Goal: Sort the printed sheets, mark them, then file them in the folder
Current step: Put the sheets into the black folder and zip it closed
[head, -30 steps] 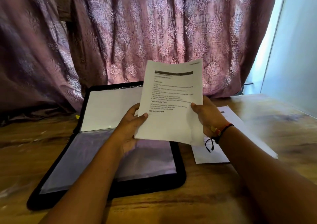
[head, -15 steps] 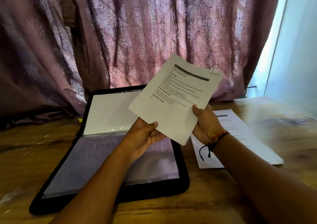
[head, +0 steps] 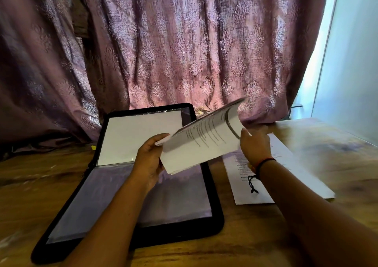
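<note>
Above the open folder (head: 217,209) on the tabletop (head: 235,246), gripping a tilted printed sheet (head: 204,144), left hand (head: 150,160) curled round its near corner, right hand (head: 256,144) pinching its far edge; light, limp, easily creased, so best held at both edges; more sheets (head: 296,172) rightward, curtain (head: 184,52) behind.

A printed sheet (head: 206,144) tilts above the open black folder (head: 131,185); more sheets (head: 286,174) lie right.

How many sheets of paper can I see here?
3 at least: a printed sheet gripped by the left hand and right hand, a second sheet on the table, a white sheet in the open folder. Others may hide beneath.
</note>
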